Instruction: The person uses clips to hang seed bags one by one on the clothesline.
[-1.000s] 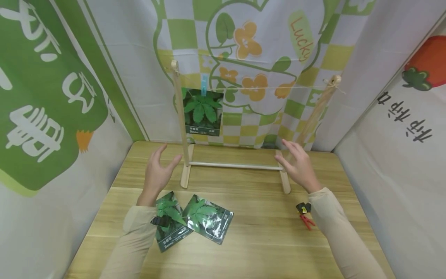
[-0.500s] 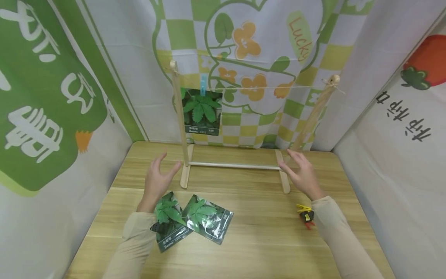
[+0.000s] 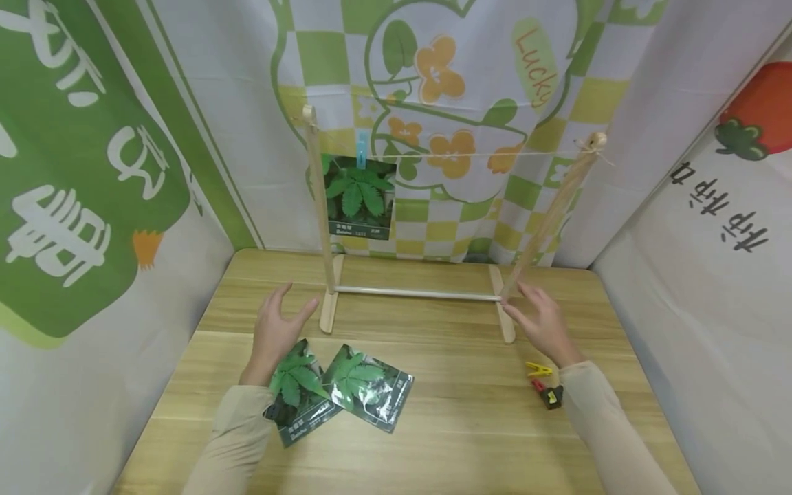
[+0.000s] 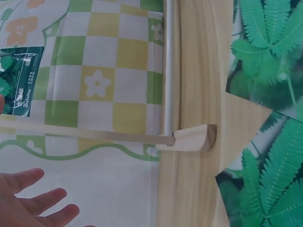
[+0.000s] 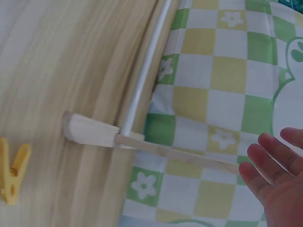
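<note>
A wooden rack (image 3: pixel 331 313) stands on the table, with a string (image 3: pixel 470 155) tied between its two posts. From the string hangs a green leaf-print packet (image 3: pixel 361 199), held by a blue clothespin (image 3: pixel 361 150). My left hand (image 3: pixel 275 337) is held beside the rack's left foot, fingers spread, holding nothing. Two more leaf-print packets lie near my left wrist: one (image 3: pixel 303 399) partly hidden by the wrist, the other (image 3: pixel 370 388) overlapping it. My right hand (image 3: pixel 546 328), fingers loosely spread, is next to the right foot. A yellow clothespin (image 3: pixel 540 370) lies near its wrist.
A red clothespin (image 3: pixel 537 385) lies by the yellow one, partly hidden by the black wrist camera (image 3: pixel 551 397). A metal rod (image 3: pixel 421 293) joins the rack's feet. A checked curtain (image 3: pixel 433 213) hangs behind the wooden table (image 3: pixel 458 440).
Both hands have come down and back towards the near side, the right also outward. The yellow clothespin has come into sight from behind the right wrist. Rack and packets stay put.
</note>
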`<state>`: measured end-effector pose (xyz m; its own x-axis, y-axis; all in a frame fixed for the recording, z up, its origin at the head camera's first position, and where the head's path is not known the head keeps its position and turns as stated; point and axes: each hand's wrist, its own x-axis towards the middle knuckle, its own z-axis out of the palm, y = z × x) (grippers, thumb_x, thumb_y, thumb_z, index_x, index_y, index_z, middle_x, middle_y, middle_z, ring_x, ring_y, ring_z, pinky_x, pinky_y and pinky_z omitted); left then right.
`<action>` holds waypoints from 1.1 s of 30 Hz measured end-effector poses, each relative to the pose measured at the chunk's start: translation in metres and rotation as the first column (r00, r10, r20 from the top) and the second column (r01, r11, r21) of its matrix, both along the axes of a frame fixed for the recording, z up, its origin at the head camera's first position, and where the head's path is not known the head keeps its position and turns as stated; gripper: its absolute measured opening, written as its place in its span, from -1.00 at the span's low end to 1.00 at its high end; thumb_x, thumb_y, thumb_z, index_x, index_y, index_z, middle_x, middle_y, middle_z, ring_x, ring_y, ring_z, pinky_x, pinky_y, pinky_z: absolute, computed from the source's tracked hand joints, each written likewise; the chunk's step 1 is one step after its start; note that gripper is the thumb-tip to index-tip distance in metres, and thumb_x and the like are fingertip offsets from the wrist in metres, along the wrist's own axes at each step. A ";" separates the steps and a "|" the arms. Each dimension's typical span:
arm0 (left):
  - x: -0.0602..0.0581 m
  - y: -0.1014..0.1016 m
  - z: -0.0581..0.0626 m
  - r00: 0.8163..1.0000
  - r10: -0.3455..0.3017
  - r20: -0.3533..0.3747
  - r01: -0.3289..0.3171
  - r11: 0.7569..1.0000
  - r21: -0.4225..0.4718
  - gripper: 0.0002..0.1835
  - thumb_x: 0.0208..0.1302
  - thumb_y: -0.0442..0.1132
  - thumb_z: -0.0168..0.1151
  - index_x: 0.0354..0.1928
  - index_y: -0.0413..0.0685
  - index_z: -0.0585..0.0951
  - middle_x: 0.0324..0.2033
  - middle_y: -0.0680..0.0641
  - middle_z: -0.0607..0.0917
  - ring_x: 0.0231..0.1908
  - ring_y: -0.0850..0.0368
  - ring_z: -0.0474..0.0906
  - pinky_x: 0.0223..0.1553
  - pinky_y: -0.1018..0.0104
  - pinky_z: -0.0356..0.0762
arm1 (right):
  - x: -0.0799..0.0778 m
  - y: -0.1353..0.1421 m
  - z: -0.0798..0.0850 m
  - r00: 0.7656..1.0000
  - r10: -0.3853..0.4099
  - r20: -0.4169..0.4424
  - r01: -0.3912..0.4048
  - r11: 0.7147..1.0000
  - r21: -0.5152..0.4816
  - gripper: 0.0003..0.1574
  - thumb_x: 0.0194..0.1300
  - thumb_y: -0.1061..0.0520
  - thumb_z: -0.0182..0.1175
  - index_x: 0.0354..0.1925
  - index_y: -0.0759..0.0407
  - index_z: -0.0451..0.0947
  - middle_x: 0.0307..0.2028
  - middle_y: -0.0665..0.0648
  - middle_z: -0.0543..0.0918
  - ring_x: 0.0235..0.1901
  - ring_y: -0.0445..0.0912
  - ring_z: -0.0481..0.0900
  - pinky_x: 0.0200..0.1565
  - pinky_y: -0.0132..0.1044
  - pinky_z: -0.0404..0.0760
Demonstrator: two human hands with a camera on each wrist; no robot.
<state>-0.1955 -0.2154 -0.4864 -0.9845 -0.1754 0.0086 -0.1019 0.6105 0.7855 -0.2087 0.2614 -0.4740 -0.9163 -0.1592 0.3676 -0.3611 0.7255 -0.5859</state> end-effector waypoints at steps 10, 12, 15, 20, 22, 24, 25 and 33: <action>0.002 -0.005 -0.010 0.999 0.003 0.049 -0.001 0.999 -0.037 -0.03 0.23 0.40 0.08 0.49 -0.07 0.13 0.47 -0.33 0.13 0.43 -0.38 0.04 0.36 -0.38 0.05 | 0.006 0.015 -0.020 0.982 -0.031 0.187 0.022 0.999 0.045 -0.19 0.38 -0.09 0.19 0.35 0.41 0.26 0.23 0.45 0.44 0.22 0.33 0.40 0.25 0.28 0.35; 0.002 -0.006 -0.012 0.998 0.004 0.058 -0.001 0.999 -0.043 -0.02 0.23 0.40 0.08 0.49 -0.08 0.12 0.47 -0.33 0.13 0.43 -0.38 0.04 0.36 -0.38 0.05 | 0.008 0.018 -0.024 0.979 -0.038 0.202 0.026 0.998 0.062 -0.18 0.38 -0.10 0.18 0.35 0.41 0.26 0.22 0.46 0.44 0.21 0.34 0.40 0.24 0.28 0.36; 0.003 -0.007 -0.015 0.997 -0.002 0.074 0.005 0.999 -0.045 -0.03 0.25 0.38 0.09 0.49 -0.11 0.12 0.46 -0.35 0.12 0.43 -0.40 0.04 0.36 -0.38 0.05 | 0.011 0.022 -0.031 0.972 -0.050 0.228 0.032 0.996 0.079 -0.16 0.38 -0.11 0.18 0.35 0.43 0.25 0.21 0.46 0.45 0.21 0.34 0.40 0.23 0.29 0.36; 0.003 -0.009 -0.024 0.994 -0.016 0.108 0.022 0.998 -0.057 -0.02 0.26 0.38 0.07 0.48 -0.15 0.11 0.46 -0.38 0.11 0.41 -0.44 0.04 0.34 -0.40 0.07 | 0.014 0.029 -0.041 0.962 -0.062 0.267 0.039 0.995 0.093 -0.16 0.37 -0.13 0.18 0.33 0.46 0.27 0.20 0.48 0.46 0.21 0.36 0.41 0.23 0.29 0.37; 0.003 -0.009 -0.027 0.994 -0.016 0.109 0.023 0.998 -0.063 -0.03 0.27 0.37 0.07 0.48 -0.17 0.12 0.45 -0.39 0.12 0.41 -0.44 0.05 0.34 -0.40 0.08 | 0.015 0.031 -0.045 0.957 -0.065 0.282 0.037 0.994 0.104 -0.16 0.37 -0.12 0.19 0.32 0.46 0.28 0.20 0.49 0.47 0.21 0.36 0.41 0.23 0.29 0.37; 0.003 -0.010 -0.029 0.994 -0.017 0.111 0.024 0.998 -0.060 -0.04 0.28 0.34 0.08 0.47 -0.19 0.12 0.44 -0.41 0.13 0.40 -0.45 0.05 0.34 -0.40 0.08 | 0.016 0.033 -0.049 0.951 -0.065 0.302 0.032 0.993 0.112 -0.16 0.36 -0.11 0.20 0.32 0.47 0.28 0.20 0.50 0.47 0.20 0.37 0.41 0.23 0.31 0.36; 0.003 -0.010 -0.030 0.993 -0.017 0.116 0.024 0.998 -0.061 -0.05 0.28 0.33 0.08 0.47 -0.19 0.12 0.44 -0.41 0.13 0.40 -0.45 0.05 0.33 -0.40 0.08 | 0.016 0.034 -0.051 0.949 -0.064 0.308 0.029 0.992 0.119 -0.16 0.36 -0.10 0.20 0.31 0.47 0.28 0.19 0.51 0.48 0.20 0.38 0.42 0.22 0.31 0.37; 0.008 -0.012 -0.035 0.980 -0.038 0.196 0.049 0.998 -0.051 0.01 0.26 0.41 0.02 0.49 -0.18 0.07 0.46 -0.41 0.05 0.42 -0.44 0.00 0.34 -0.40 0.06 | 0.019 0.041 -0.063 0.920 -0.064 0.387 0.008 0.989 0.146 -0.09 0.35 -0.19 0.18 0.35 0.44 0.24 0.20 0.49 0.47 0.20 0.38 0.42 0.21 0.32 0.38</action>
<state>-0.1878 -0.2275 -0.5211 -0.9749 -0.1370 -0.1754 -0.2219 0.6593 0.7184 -0.1898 0.3019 -0.5366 -0.9882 -0.1469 -0.0428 -0.0969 0.8176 -0.5676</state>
